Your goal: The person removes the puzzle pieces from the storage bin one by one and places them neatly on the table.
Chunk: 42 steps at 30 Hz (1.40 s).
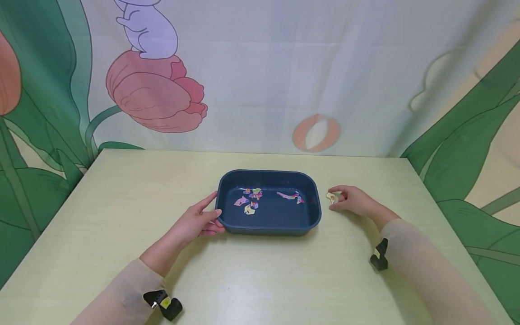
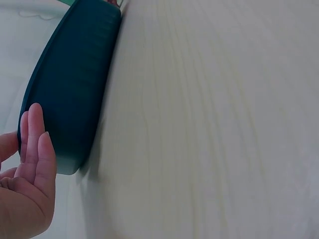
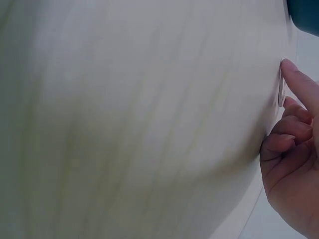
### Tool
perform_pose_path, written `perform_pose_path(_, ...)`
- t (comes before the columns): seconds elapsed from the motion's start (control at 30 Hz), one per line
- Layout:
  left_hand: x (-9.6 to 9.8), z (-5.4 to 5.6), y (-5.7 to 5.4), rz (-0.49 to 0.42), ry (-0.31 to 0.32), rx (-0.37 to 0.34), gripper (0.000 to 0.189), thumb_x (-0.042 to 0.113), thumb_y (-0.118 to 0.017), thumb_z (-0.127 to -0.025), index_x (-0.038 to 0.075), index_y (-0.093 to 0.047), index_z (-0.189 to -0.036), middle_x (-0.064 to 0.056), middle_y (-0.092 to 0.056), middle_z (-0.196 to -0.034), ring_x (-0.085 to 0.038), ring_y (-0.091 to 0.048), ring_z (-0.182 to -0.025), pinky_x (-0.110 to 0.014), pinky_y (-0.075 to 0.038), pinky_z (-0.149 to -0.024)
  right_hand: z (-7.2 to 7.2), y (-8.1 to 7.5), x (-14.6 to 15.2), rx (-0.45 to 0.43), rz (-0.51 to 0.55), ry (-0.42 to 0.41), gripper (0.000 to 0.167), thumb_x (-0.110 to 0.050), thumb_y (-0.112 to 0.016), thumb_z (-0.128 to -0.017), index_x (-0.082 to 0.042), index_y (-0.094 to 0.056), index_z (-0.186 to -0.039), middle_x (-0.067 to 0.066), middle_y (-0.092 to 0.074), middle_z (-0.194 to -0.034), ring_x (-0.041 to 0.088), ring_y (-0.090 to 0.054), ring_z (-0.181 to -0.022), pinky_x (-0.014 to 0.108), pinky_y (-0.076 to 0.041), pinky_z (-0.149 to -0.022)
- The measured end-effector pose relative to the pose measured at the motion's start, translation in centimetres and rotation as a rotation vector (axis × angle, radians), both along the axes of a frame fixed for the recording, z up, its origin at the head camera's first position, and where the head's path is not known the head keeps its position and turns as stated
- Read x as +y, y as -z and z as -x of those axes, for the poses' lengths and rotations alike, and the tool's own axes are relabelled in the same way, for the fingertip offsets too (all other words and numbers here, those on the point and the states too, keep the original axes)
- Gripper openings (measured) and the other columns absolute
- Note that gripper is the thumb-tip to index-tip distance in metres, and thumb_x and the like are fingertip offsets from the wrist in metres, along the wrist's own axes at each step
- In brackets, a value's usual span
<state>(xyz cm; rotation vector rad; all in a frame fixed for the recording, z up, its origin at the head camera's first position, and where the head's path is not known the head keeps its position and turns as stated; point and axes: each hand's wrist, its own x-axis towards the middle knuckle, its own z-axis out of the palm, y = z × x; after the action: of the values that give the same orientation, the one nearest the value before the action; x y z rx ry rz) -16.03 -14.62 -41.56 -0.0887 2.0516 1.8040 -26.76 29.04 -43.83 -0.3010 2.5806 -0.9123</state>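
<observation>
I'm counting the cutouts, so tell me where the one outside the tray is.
In the head view, the pale yellow cutout is at the fingertips of the right hand, just right of the dark blue tray.

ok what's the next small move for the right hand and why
Perhaps move the pale yellow cutout left over the dark blue tray: the right hand holds it just outside, other cutouts lie inside, and the left hand grips the tray's left end.

Pale wood-grain table; pale backdrop behind; printed lilac animal atop pink flower; green leaves both sides.
</observation>
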Motion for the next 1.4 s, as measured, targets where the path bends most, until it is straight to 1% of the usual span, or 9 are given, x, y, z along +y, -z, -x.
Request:
perform_pose_path(0.13,0.0,-0.1,0.1,0.002,-0.002,0.005,0.062,0.015,-0.051,-0.097,0.019,-0.019,-0.150,-0.011,-0.066,-0.074,-0.028,-0.068,-0.073,-0.035,-0.055,-0.069,-0.1,-0.2,-0.1,0.008,-0.003,-0.011,0.061,-0.021,-0.074,-0.080,0.001,-0.049,-0.131,0.002,-0.047,-0.067,0.018,-0.041,-0.060,0.028,-0.033,-0.056)
perform_pose_path(0.3,0.0,-0.1,0.2,-0.011,-0.004,0.006,0.062,0.015,-0.051,-0.097,0.019,-0.019,-0.150,-0.011,-0.066,-0.073,-0.028,-0.068,-0.073,-0.035,-0.055,-0.070,-0.2,-0.7,-0.2,0.036,0.002,0.026,0.060,-0.024,-0.073,-0.082,-0.003,-0.049,-0.133,0.003,-0.046,-0.068,0.018,-0.041,-0.059,0.027,-0.033,-0.053)
perform_pose_path(0.53,-0.1,-0.1,0.1,-0.021,-0.021,-0.009,0.062,0.016,-0.051,-0.097,0.020,-0.019,-0.150,-0.011,-0.066,-0.074,-0.029,-0.068,-0.074,-0.037,-0.054,-0.073,-0.6,-2.6,-2.0,0.120,0.175,0.047,0.054,-0.028,-0.070,-0.085,-0.006,-0.052,-0.131,0.006,-0.049,-0.071,0.017,-0.039,-0.058,0.026,-0.032,-0.049)
perform_pose_path(0.83,-0.1,-0.1,0.3,-0.027,-0.016,-0.010,0.062,0.015,-0.051,-0.097,0.020,-0.019,-0.150,-0.011,-0.066,-0.074,-0.028,-0.068,-0.073,-0.036,-0.054,-0.071,-1.8,-4.6,-5.1,0.094,0.369,0.037,0.053,-0.034,-0.068,-0.085,-0.008,-0.056,-0.129,0.005,-0.048,-0.070,0.023,-0.043,-0.058,0.033,-0.035,-0.049)
perform_pose_path(0.97,-0.1,0.0,0.3,-0.032,-0.017,-0.011,0.062,0.015,-0.050,-0.097,0.020,-0.019,-0.150,-0.011,-0.065,-0.073,-0.028,-0.068,-0.073,-0.036,-0.054,-0.071,-2.2,-5.2,-6.4,0.082,0.401,0.012,0.049,-0.033,-0.067,-0.086,-0.008,-0.057,-0.128,0.006,-0.048,-0.071,0.022,-0.044,-0.058,0.032,-0.034,-0.046)
perform_pose_path(1.07,-0.1,0.0,0.3,-0.036,-0.018,-0.013,0.062,0.015,-0.051,-0.097,0.020,-0.019,-0.150,-0.011,-0.065,-0.073,-0.028,-0.068,-0.073,-0.036,-0.054,-0.071,-2.6,-5.5,-7.3,0.070,0.406,0.000,0.047,-0.033,-0.065,-0.087,-0.008,-0.057,-0.127,0.010,-0.058,-0.084,0.028,-0.054,-0.071,0.029,-0.044,-0.055)
perform_pose_path(1.2,-0.1,0.0,0.4,-0.035,-0.013,-0.010,0.062,0.016,-0.051,-0.097,0.020,-0.019,-0.150,-0.011,-0.066,-0.073,-0.028,-0.068,-0.073,-0.036,-0.054,-0.071,-2.7,-5.7,-8.1,0.033,0.430,-0.022,0.044,-0.029,-0.063,-0.089,-0.005,-0.058,-0.126,0.019,-0.060,-0.113,0.034,-0.059,-0.096,0.032,-0.051,-0.079)
perform_pose_path(1.33,0.0,0.0,0.4,-0.028,-0.009,-0.008,0.062,0.016,-0.051,-0.097,0.020,-0.019,-0.150,-0.011,-0.066,-0.074,-0.028,-0.068,-0.074,-0.035,-0.054,-0.070,-2.7,-5.6,-8.5,-0.002,0.448,-0.048,0.042,-0.025,-0.063,-0.090,-0.003,-0.058,-0.125,0.022,-0.056,-0.122,0.026,-0.059,-0.102,0.033,-0.049,-0.086)
perform_pose_path(1.4,0.0,0.0,0.4,-0.029,-0.010,-0.009,0.062,0.016,-0.050,-0.097,0.020,-0.020,-0.150,-0.011,-0.066,-0.074,-0.028,-0.068,-0.074,-0.035,-0.054,-0.071,-2.8,-5.5,-8.7,-0.003,0.454,-0.061,0.042,-0.024,-0.063,-0.090,-0.002,-0.057,-0.126,0.023,-0.054,-0.124,0.028,-0.059,-0.104,0.033,-0.049,-0.086)
